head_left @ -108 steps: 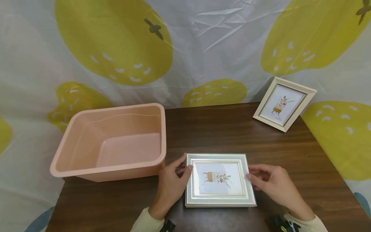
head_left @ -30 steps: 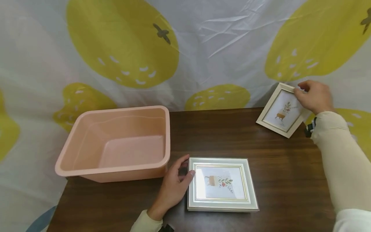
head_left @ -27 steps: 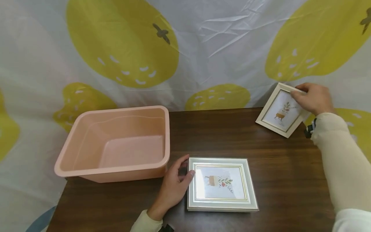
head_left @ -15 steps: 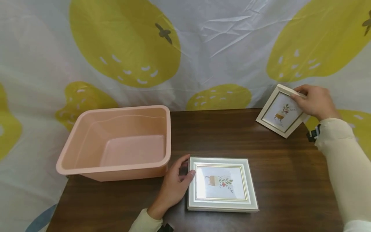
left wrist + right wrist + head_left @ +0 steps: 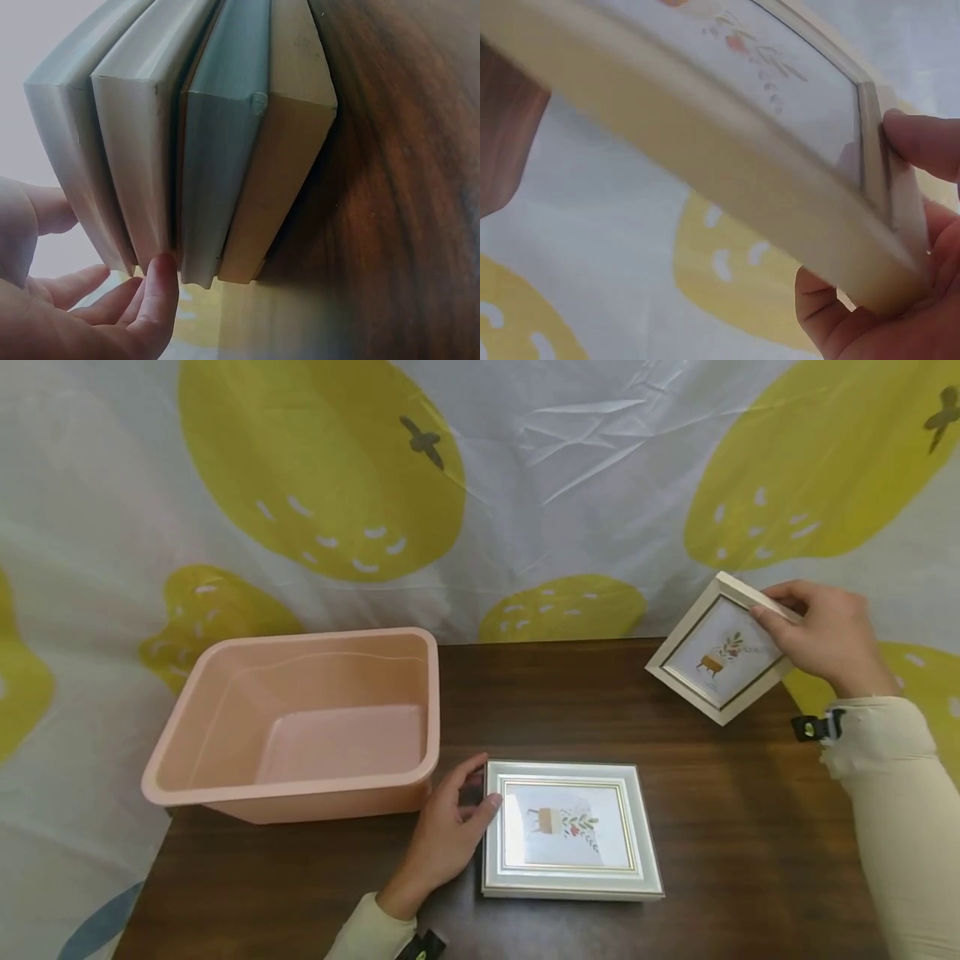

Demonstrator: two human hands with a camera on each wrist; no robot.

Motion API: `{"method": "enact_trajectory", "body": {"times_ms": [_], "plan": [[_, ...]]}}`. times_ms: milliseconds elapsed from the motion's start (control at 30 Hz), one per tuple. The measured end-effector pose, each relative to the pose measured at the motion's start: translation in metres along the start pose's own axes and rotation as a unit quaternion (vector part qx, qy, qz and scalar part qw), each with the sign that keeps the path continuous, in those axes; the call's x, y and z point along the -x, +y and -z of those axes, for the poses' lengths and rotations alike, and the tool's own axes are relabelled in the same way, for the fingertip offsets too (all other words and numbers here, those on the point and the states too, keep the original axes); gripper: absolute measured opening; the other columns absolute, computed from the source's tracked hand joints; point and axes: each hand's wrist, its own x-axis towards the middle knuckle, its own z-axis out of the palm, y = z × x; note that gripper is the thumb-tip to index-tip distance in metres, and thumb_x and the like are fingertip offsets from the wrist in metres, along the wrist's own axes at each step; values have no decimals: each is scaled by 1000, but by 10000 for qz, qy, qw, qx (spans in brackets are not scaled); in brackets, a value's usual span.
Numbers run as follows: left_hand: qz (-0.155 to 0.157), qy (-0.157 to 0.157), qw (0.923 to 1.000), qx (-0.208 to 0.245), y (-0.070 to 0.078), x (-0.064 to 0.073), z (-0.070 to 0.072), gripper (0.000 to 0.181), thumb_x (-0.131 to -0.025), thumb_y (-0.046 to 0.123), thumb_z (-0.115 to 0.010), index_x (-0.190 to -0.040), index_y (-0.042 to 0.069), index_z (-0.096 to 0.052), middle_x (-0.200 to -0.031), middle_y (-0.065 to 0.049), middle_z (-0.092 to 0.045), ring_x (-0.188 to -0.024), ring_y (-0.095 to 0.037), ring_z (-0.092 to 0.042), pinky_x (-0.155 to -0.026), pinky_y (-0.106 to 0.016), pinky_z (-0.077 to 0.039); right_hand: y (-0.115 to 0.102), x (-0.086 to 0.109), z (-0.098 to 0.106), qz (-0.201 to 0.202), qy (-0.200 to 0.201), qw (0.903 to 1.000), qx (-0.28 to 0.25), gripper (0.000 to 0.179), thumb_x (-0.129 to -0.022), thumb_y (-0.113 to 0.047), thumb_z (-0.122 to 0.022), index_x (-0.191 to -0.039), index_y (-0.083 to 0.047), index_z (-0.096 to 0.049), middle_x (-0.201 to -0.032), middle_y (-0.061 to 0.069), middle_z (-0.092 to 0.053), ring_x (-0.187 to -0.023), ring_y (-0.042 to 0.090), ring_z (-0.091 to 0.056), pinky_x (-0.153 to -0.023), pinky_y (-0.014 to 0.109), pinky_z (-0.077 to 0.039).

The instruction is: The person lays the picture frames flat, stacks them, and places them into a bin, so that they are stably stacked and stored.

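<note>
My right hand pinches a cream picture frame by its upper right side, thumb on the front and fingers behind. The frame leans at an angle over the back right of the table; its picture shows a plant in a brown pot. In the right wrist view the thumb presses the frame's end. My left hand rests at the left side of a stack of picture frames, a white one on top. The left wrist view shows several stacked frames, with fingertips against their side.
A pink plastic tub stands on the left of the dark wooden table, close to the left hand. A cloth printed with yellow fruit hangs behind the table and down its sides.
The right hand left the stack, reached to the back right and took hold of the cream frame. The frame has now tilted and shifted slightly nearer. The left hand stays at the stack.
</note>
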Motion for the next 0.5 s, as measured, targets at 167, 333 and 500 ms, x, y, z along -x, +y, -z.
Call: {"method": "enact_trajectory", "body": {"times_ms": [167, 333, 500], "plan": [[-67, 77, 9999, 46, 2, -1, 1, 54, -103, 23, -71, -154, 17, -53, -147, -13, -61, -133, -31, -61, -97, -34, -62, -17, 14, 8, -77, 340, 9991, -228, 45, -101, -39, -69, -124, 0, -73, -107, 28, -76, -63, -21, -50, -53, 9, -44], [-47, 89, 9999, 26, 2, 1, 1, 53, -103, 23, -70, -153, 18, -54, -147, -11, -61, -134, -30, -61, -99, -35, -61, -34, 27, 14, -146, 498, 9983, -273, 47, -102, -40, -69, -126, -1, -73, -106, 20, -77, -66, -23, -48, -52, 7, -43], [39, 48, 10000, -14, 2, 3, 2, 52, -103, 23, -70, -153, 20, -54, -145, -10, -62, -134, -28, -61, -100, -35, -61, -46, 44, 19, -63, 751, 9934, -870, 40, -102, -31, -70, -127, 0, -72, -89, -29, -63, -69, -14, -55, -54, 7, -46]]}}
